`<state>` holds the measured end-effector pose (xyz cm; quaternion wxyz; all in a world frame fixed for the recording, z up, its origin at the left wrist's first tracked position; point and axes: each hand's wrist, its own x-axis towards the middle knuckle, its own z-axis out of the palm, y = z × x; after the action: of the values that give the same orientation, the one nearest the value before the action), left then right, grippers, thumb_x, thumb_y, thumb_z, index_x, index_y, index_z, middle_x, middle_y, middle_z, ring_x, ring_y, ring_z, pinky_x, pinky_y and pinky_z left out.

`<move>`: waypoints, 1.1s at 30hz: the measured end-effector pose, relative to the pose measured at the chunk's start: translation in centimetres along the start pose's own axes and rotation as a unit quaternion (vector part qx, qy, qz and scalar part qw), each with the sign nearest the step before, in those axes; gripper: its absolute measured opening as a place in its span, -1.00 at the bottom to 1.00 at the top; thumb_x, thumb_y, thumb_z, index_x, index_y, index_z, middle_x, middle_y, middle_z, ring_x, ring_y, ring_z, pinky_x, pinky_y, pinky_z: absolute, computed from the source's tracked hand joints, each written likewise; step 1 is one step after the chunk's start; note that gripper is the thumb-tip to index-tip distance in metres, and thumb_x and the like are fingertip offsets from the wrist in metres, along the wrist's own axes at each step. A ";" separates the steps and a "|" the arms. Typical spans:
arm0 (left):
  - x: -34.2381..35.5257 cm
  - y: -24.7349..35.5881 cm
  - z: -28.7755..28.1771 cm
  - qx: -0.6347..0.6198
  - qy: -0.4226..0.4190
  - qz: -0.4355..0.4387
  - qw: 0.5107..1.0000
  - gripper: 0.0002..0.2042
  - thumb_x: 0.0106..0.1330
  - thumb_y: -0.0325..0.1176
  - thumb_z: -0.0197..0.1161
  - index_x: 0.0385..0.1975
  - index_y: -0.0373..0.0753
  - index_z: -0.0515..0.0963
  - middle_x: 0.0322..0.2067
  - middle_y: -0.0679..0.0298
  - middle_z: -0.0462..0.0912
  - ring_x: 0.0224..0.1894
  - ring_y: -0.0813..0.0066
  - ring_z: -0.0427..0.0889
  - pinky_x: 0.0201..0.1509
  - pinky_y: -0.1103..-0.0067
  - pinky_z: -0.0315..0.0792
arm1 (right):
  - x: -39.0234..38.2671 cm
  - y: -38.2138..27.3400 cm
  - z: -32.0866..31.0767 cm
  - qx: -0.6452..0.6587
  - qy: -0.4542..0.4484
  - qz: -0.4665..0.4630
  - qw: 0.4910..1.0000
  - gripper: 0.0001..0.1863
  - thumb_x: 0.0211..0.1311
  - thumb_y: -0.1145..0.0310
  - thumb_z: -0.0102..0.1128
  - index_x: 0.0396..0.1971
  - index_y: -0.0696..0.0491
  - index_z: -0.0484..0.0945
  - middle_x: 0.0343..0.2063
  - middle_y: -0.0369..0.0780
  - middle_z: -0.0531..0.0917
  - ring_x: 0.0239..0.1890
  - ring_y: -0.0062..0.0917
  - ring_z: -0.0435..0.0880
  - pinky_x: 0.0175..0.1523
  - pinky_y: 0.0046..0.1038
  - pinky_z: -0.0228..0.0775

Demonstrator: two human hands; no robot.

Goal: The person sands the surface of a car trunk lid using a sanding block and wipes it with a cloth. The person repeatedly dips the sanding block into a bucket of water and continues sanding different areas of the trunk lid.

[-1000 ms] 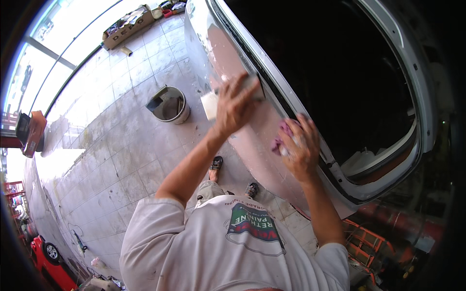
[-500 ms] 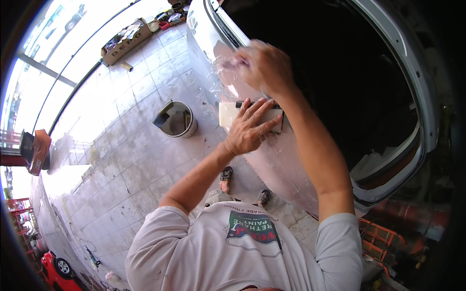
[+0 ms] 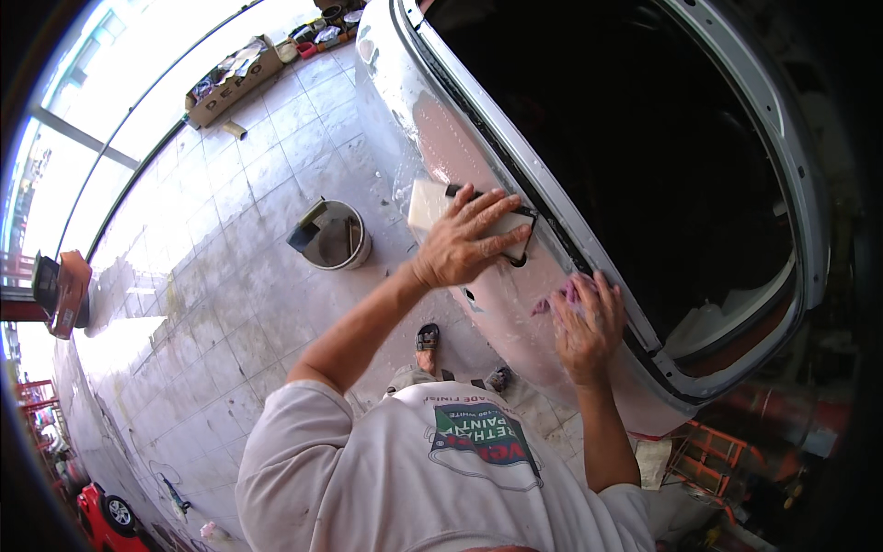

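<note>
Slipping was risked on the wet panel [image 3: 515, 317]: block [image 3: 427, 206] covered by spread left hand [image 3: 462, 244], rag [image 3: 571, 291] clutched by right hand [image 3: 590, 327].

1 fisheye head view, down onto the nearby panel [image 3: 517, 308]

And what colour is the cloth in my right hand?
The cloth is pinkish purple, best seen in the head view.
</note>
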<state>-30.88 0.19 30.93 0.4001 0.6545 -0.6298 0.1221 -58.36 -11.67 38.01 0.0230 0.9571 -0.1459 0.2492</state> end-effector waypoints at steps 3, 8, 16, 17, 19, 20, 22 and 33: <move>4.0 -11.9 -2.0 0.035 0.052 0.009 0.998 -0.42 0.39 -0.25 0.46 0.44 0.10 0.55 0.47 0.06 0.49 0.48 0.03 0.49 0.57 -0.07 0.22 | 5.1 -1.4 3.0 0.041 0.004 -0.038 0.998 -0.74 0.38 0.34 0.27 -0.03 -0.14 0.86 0.20 -0.18 0.73 0.38 -0.10 0.59 0.53 0.15 0.27; 5.4 -24.3 -5.0 0.160 0.144 -0.105 0.971 -0.51 0.42 -0.24 0.42 0.36 -0.07 0.60 0.37 -0.08 0.55 0.32 -0.05 0.61 0.36 0.02 0.43 | 15.4 -5.8 8.4 0.090 0.042 -0.118 0.988 -0.76 0.35 0.37 0.31 -0.07 -0.08 0.84 0.07 -0.22 0.77 0.30 -0.21 0.65 0.49 0.03 0.33; 1.9 -3.0 -1.5 0.086 0.045 0.007 0.995 -0.50 0.32 -0.24 0.45 0.28 -0.12 0.64 0.42 -0.04 0.49 0.48 -0.12 0.43 0.57 0.00 0.18 | 22.8 -2.7 5.6 0.212 0.018 -0.051 0.976 -0.80 0.34 0.31 0.32 -0.12 0.00 0.78 -0.16 -0.17 0.80 -0.12 -0.18 0.80 0.07 -0.16 0.63; 3.3 -6.4 -2.1 0.076 0.062 -0.005 0.995 -0.51 0.34 -0.22 0.46 0.28 -0.07 0.66 0.42 -0.01 0.50 0.46 -0.10 0.45 0.54 0.04 0.23 | 24.2 -2.4 5.0 0.212 0.024 -0.055 0.975 -0.81 0.34 0.32 0.32 -0.12 0.00 0.78 -0.17 -0.16 0.80 -0.14 -0.17 0.80 0.04 -0.16 0.64; 7.0 -13.5 -4.3 0.113 0.115 -0.077 0.984 -0.53 0.36 -0.21 0.44 0.28 -0.04 0.66 0.36 0.02 0.58 0.38 -0.11 0.54 0.40 0.08 0.42 | 26.6 -2.8 3.8 0.221 0.042 -0.064 0.972 -0.82 0.36 0.33 0.32 -0.12 0.01 0.77 -0.18 -0.13 0.80 -0.16 -0.14 0.80 -0.01 -0.17 0.66; 6.9 -18.7 -6.3 0.180 0.119 -0.080 0.973 -0.55 0.41 -0.20 0.39 0.30 -0.02 0.64 0.32 0.00 0.62 0.33 -0.10 0.59 0.34 0.12 0.47 | 26.9 -4.1 2.7 0.242 0.021 -0.066 0.968 -0.82 0.36 0.33 0.33 -0.12 0.03 0.77 -0.18 -0.12 0.80 -0.16 -0.15 0.81 0.00 -0.18 0.66; 7.4 -18.6 -5.6 0.222 0.075 -0.163 0.958 -0.54 0.42 -0.18 0.37 0.32 0.00 0.63 0.33 -0.03 0.57 0.31 -0.14 0.56 0.31 0.06 0.45 | 25.8 -3.7 0.9 0.254 -0.039 -0.045 0.965 -0.83 0.37 0.33 0.35 -0.13 0.05 0.76 -0.18 -0.12 0.80 -0.15 -0.18 0.81 0.02 -0.21 0.67; 8.9 -13.6 -7.8 0.271 -0.002 -0.198 0.942 -0.54 0.50 0.05 0.32 0.33 0.11 0.64 0.30 0.10 0.61 0.25 -0.01 0.58 0.20 0.04 0.45 | 8.3 -0.5 1.1 0.098 0.003 -0.061 0.993 -0.76 0.15 0.37 0.53 -0.14 -0.12 0.85 0.32 -0.12 0.64 0.48 -0.16 0.48 0.44 0.12 0.33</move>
<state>-14.09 -2.54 36.83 0.2229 0.8497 -0.4314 0.2054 -50.80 -13.52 41.10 -0.0550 0.9611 -0.0623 0.2632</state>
